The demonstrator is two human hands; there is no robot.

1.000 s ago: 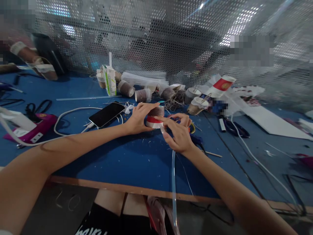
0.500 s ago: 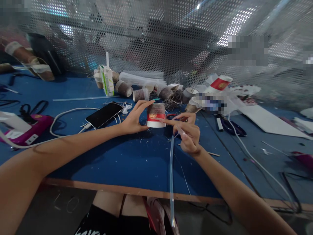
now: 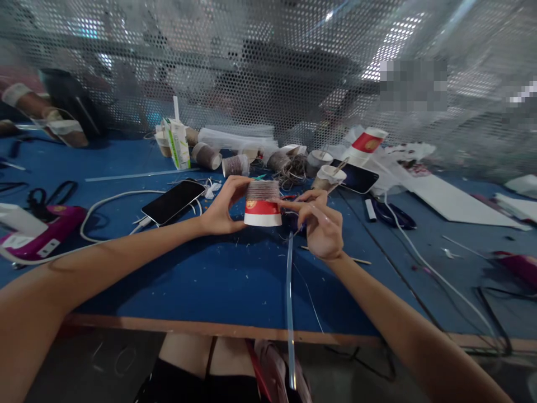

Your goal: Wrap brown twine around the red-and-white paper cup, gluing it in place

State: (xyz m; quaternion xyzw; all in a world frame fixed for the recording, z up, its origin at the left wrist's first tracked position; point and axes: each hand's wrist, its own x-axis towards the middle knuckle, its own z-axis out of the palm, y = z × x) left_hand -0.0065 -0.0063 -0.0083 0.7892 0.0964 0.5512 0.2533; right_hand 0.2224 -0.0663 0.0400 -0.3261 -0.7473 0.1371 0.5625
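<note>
Red-banded cup [image 3: 263,208], axis near upright, wide white end down, is clasped over the table [image 3: 188,285] in the left hand's [image 3: 224,210] grip; the right hand's [image 3: 324,228] forefinger reaches its side, that grip's hold unclear.

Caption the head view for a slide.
At a blue table, the left hand holds a cup partly wrapped in string while the right hand touches its side.

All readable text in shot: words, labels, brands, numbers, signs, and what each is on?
None can be read.
Held cup: gold mark on the red band, too small to make out.
Back cup: gold mark on red, too blurred.
Carton: green print, too small to read.
</note>
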